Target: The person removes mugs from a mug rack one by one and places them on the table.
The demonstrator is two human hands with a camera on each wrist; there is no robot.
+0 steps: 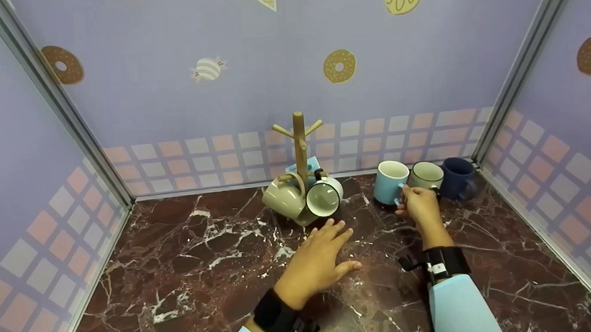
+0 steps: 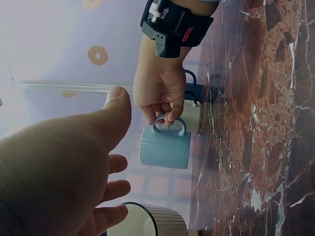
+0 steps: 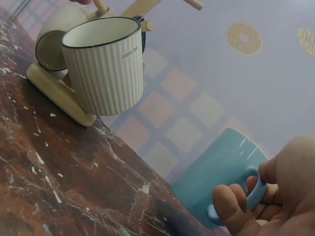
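My right hand (image 1: 421, 209) pinches the handle of a light blue mug (image 1: 388, 183), its thumb and fingers curled through the loop in the right wrist view. The mug (image 2: 165, 148) is upright; it seems slightly off the counter. My left hand (image 1: 314, 265) is over the counter with fingers spread, holding nothing. Ahead of it is a wooden mug tree (image 1: 299, 135). From its lower pegs hang a beige mug (image 1: 283, 197) and a white ribbed mug (image 3: 104, 73) with a dark rim, both tilted. Something light blue behind the post is mostly hidden.
Right of the light blue mug stand a pale mug with a dark rim (image 1: 426, 172) and a dark blue mug (image 1: 458, 176), close together by the back wall. The dark red marbled counter (image 1: 179, 276) is bounded by patterned walls (image 1: 168, 91) on three sides.
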